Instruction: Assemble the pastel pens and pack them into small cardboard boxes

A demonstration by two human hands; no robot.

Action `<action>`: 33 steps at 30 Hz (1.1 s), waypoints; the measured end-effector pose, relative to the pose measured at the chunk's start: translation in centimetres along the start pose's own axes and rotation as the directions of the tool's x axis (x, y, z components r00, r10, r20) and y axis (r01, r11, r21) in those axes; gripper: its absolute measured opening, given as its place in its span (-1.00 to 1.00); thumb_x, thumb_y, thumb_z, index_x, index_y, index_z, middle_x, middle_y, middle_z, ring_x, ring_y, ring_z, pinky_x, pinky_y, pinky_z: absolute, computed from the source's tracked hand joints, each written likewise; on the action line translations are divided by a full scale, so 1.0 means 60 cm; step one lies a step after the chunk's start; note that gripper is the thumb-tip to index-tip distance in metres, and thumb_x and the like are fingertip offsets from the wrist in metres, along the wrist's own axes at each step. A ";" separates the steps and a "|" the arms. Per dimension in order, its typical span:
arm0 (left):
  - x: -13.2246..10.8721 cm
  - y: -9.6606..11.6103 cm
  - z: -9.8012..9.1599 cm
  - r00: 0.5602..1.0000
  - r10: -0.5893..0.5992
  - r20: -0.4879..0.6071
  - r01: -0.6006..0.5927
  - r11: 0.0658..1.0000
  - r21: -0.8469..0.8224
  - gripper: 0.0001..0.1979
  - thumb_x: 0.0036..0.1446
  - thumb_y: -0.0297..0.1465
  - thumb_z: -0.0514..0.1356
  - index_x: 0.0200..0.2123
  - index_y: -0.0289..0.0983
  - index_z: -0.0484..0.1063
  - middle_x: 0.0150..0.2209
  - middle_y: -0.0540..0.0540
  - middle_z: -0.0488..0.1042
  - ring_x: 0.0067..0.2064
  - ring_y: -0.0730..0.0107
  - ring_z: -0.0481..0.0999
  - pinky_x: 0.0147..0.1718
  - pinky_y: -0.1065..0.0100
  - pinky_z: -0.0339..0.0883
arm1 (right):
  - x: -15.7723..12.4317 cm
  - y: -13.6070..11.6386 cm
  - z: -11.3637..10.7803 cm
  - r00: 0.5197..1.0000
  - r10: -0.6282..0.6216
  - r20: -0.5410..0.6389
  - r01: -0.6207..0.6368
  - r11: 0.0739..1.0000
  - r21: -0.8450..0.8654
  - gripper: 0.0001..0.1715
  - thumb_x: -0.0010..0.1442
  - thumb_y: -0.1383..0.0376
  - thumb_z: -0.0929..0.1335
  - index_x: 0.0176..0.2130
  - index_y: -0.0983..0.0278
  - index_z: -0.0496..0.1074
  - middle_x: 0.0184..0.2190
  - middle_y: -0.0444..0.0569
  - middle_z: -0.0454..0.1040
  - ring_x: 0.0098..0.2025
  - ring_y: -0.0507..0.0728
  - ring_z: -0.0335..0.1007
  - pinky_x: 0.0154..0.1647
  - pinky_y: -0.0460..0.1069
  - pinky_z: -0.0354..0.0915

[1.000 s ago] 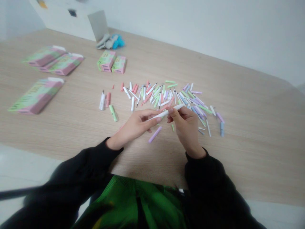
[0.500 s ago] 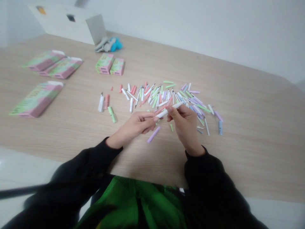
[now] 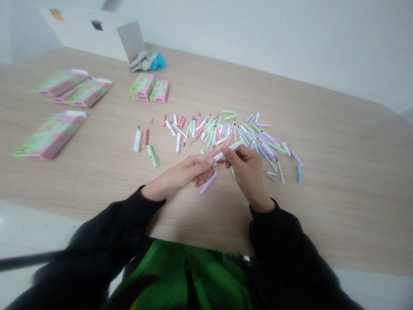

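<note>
A slim white pen (image 3: 235, 145) is held between both hands above the table, slanting up to the right. My left hand (image 3: 189, 171) is closed, thumb and fingers pinching its lower left end. With thumb and fingers my right hand (image 3: 249, 171) grips it nearer the upper end. Just behind the hands is a loose pile of pen parts (image 3: 213, 127) in white, green, pink, purple and blue. A purple pen piece (image 3: 208, 183) lies below the pen, beside my left fingers. Small green pieces are partly covered by my hands.
Several pink-and-green cartons (image 3: 51, 135) lie at the left, with smaller boxes (image 3: 142, 86) farther back. A grey and blue cloth-like bundle (image 3: 148, 61) rests by a white box (image 3: 97, 36). Separate white, red and green pieces (image 3: 152, 156) lie left of the pile.
Both hands still hold the white pen. My right hand and the pen have shifted slightly left and down, and less of the pen's upper end extends past my right hand.
</note>
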State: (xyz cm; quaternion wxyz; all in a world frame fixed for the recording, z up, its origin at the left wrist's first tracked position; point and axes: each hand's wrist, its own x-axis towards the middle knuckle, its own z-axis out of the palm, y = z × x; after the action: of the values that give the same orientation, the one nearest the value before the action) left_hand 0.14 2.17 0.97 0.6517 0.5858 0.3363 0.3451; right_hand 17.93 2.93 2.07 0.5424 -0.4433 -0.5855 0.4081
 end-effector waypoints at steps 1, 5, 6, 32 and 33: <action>-0.001 0.000 -0.001 0.997 -0.045 0.069 0.049 0.997 -0.061 -0.54 0.33 -0.03 0.09 -0.32 -0.32 0.49 -0.61 0.09 0.23 -0.62 0.54 0.12 -0.59 0.40 0.02 | 0.000 -0.001 -0.001 1.000 -0.002 0.010 0.002 1.000 -0.001 -0.48 0.09 -0.09 0.52 -0.53 0.27 0.46 -0.65 -0.22 0.36 -0.58 -0.05 0.24 -0.53 -0.10 0.18; 0.000 -0.001 -0.007 0.999 -0.016 0.048 0.018 0.999 -0.040 -0.61 0.33 -0.12 0.14 -0.42 -0.30 0.43 -0.60 0.11 0.16 -0.60 0.56 0.06 -0.60 0.42 -0.07 | -0.001 0.005 0.001 1.000 -0.010 0.027 0.009 1.000 0.026 -0.51 0.12 -0.05 0.52 -0.52 0.27 0.46 -0.64 -0.23 0.35 -0.57 -0.05 0.24 -0.53 -0.10 0.16; 0.001 -0.003 -0.007 0.999 0.031 -0.011 -0.030 0.998 0.051 -0.61 0.32 -0.15 0.16 -0.45 -0.30 0.42 -0.60 0.10 0.18 -0.58 0.55 0.10 -0.57 0.43 -0.04 | -0.001 0.008 0.003 1.000 -0.006 0.014 0.006 1.000 0.029 -0.52 0.13 -0.04 0.52 -0.52 0.26 0.46 -0.64 -0.23 0.36 -0.57 -0.05 0.24 -0.53 -0.10 0.16; 0.002 -0.018 0.007 0.993 0.117 -0.003 -0.117 0.993 -0.025 -0.61 0.32 -0.08 0.16 -0.38 -0.29 0.37 -0.59 0.14 0.06 -0.57 0.56 -0.01 -0.60 0.44 -0.13 | -0.008 -0.006 0.011 0.997 -0.066 0.033 0.063 0.996 0.063 -0.59 0.28 0.04 0.44 -0.45 0.25 0.48 -0.61 -0.23 0.30 -0.54 -0.06 0.19 -0.53 -0.10 0.11; 0.002 -0.016 0.007 0.987 0.149 -0.058 -0.145 0.987 0.072 -0.60 0.31 -0.08 0.17 -0.39 -0.29 0.39 -0.58 0.12 0.11 -0.55 0.54 0.05 -0.57 0.44 -0.06 | -0.008 -0.005 0.012 0.997 -0.068 0.028 0.066 0.997 0.050 -0.59 0.28 0.05 0.44 -0.46 0.25 0.47 -0.61 -0.23 0.30 -0.54 -0.05 0.19 -0.52 -0.10 0.11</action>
State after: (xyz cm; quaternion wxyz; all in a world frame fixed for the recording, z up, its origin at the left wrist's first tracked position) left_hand 0.59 1.98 0.02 0.5934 0.6193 0.3240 0.3993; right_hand 17.18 2.38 2.15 0.5577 -0.4038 -0.5979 0.4105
